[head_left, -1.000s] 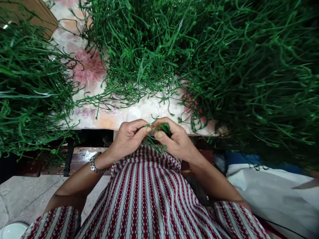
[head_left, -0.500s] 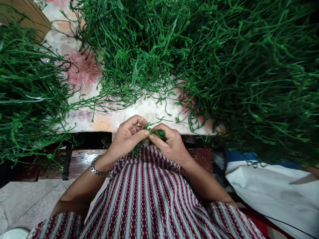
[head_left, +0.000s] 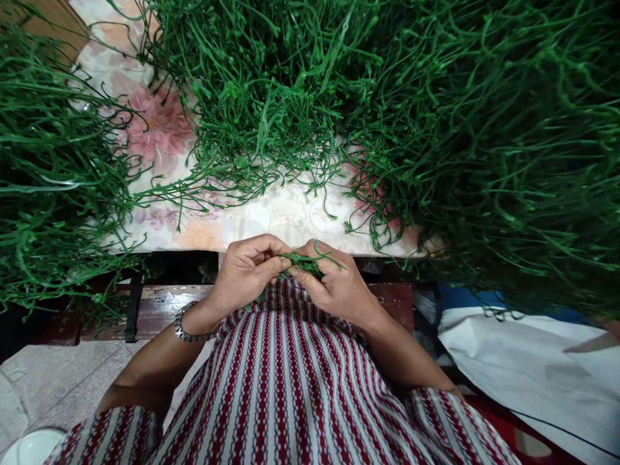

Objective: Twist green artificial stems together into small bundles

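Note:
Thin green plastic-looking stems [head_left: 306, 261] with small forked tips are pinched between my two hands, just off the table's front edge. My left hand [head_left: 249, 268], with a metal watch band [head_left: 186, 323] at the wrist, grips them between thumb and forefinger. From the other side, my right hand [head_left: 336, 281] closes round the same stems, and a few of them lie over its fingers. The fingertips of both hands nearly touch. How the stems join within the fingers is hidden.
Big heaps of like green stems lie at the back [head_left: 271, 84], on the left [head_left: 53, 181] and on the right [head_left: 508, 155]. Beneath them is a flowered tablecloth [head_left: 285, 206]. A dark red wooden bar [head_left: 165, 310] runs below the table; a white sack [head_left: 523, 355] stands at right.
The stems between my hands now stretch rightward across my right hand's fingers, where a bunched green clump showed before. Both hands sit slightly lower, fingers still pinched together.

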The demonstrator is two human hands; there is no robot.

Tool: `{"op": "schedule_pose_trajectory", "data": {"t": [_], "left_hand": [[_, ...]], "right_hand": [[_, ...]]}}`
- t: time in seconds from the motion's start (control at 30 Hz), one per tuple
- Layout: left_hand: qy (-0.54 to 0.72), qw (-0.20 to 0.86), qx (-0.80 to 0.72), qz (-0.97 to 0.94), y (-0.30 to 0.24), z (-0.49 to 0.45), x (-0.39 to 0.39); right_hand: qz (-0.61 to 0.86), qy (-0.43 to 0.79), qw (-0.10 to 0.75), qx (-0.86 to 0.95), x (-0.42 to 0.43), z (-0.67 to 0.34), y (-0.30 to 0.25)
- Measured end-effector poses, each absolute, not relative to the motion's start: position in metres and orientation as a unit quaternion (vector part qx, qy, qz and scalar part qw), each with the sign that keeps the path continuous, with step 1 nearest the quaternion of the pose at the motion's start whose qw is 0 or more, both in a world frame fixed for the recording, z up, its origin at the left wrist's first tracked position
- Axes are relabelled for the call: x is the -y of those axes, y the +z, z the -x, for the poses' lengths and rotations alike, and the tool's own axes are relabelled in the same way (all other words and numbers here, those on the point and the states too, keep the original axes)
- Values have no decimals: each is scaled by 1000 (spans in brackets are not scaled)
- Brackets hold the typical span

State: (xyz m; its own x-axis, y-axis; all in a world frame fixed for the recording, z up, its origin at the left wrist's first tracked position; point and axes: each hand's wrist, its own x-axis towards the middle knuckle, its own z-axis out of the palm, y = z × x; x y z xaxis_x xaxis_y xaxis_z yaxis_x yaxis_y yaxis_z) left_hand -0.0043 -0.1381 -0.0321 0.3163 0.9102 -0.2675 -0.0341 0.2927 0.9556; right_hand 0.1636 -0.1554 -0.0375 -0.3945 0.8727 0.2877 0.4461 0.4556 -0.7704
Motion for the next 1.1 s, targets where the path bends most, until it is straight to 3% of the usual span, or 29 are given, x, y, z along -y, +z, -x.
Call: {"op": "schedule_pose_trajectory", "data": {"t": [0.2, 0.43, 0.6, 0.87, 1.1], "left_hand": [[257, 695, -409, -532, -25, 14, 131], [129, 655, -364, -649, -17, 20, 123], [81, 677, -234, -693, -19, 21, 122], [15, 792, -79, -605, -19, 30, 125], [177, 744, -316, -562, -31, 37, 119]], "right_hand": [[389, 289, 377, 789, 154, -166, -39], [347, 275, 354, 824, 154, -169, -42], [221, 437, 277, 827, 148, -174, -37], [41, 654, 216, 724, 145, -176, -40], [248, 571, 310, 719, 140, -184, -38]]}}
